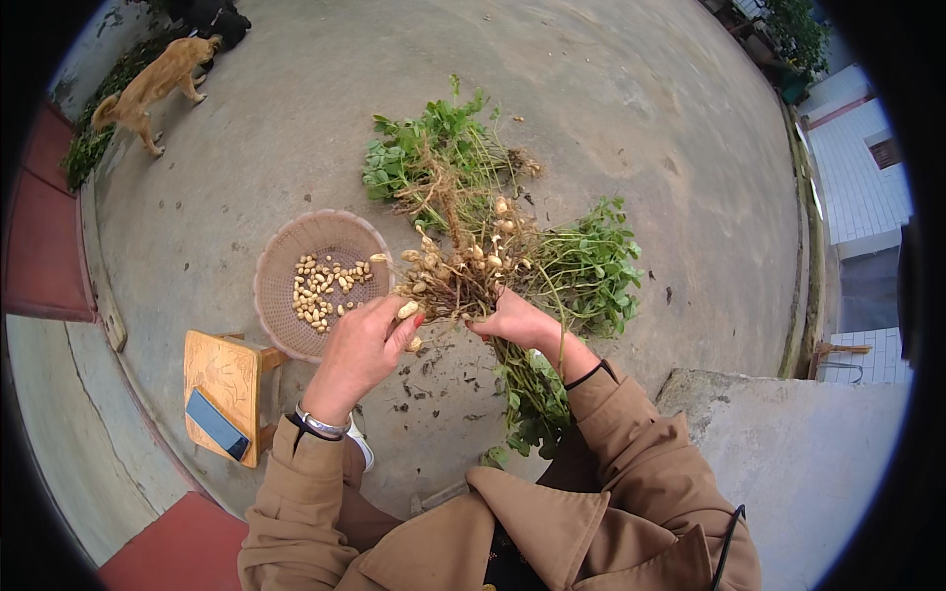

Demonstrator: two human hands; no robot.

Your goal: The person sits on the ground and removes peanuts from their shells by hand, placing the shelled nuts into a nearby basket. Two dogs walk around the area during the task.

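Note:
My right hand [517, 319] grips a bunch of peanut plants [536, 391] by the stems, just below the roots, with the leaves hanging down. Peanut pods cling among the brown roots. At the left edge of the roots, my left hand [362, 347] has thumb and fingers closed on a peanut pod [407, 309]; whether that pod is still attached is not clear. To the left, a round pinkish plastic basket [267, 295] stands on the ground with many loose peanuts [314, 292] in it. More peanut plants [591, 266] lie beyond my hands, one heap [414, 148] farther off.
A small wooden stool [222, 362] with a smartphone [216, 424] on it stands left of me. A tan dog [159, 81] is at the upper left beside a dark shape. A raised concrete block [783, 436] lies at the right. Bits of soil dot the concrete ground [436, 384].

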